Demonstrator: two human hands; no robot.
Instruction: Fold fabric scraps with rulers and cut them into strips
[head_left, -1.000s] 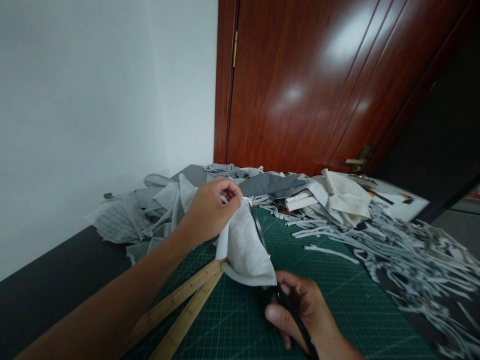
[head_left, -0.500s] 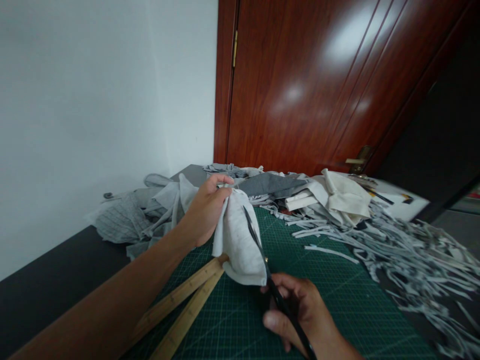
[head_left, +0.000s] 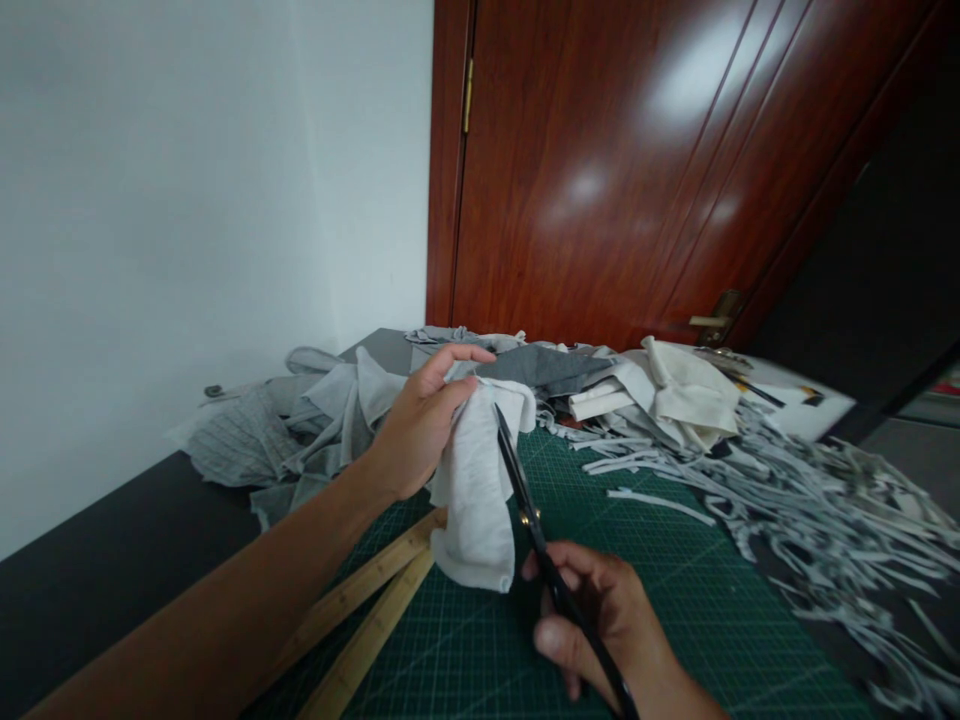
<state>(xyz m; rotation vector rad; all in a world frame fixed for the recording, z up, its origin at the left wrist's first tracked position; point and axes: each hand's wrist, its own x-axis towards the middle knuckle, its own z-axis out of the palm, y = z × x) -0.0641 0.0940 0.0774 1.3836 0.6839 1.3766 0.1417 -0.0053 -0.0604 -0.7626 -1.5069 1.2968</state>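
Now, change: the cloth (head_left: 475, 480) hangs narrower than a second ago, its top folded over at 12 o'clock.
Left hand (head_left: 417, 428): pinches the cloth's top edge, index finger stretched out.
Right hand (head_left: 600, 625): closed through the scissors (head_left: 525, 505) handles; blades nearly shut along the cloth's 3 o'clock edge.
Meaning: the cut seems finished or nearly so.
Nearby: mat (head_left: 660, 590), rulers (head_left: 367, 615) at 7 o'clock, strips (head_left: 817, 500) on the counter (head_left: 90, 560).
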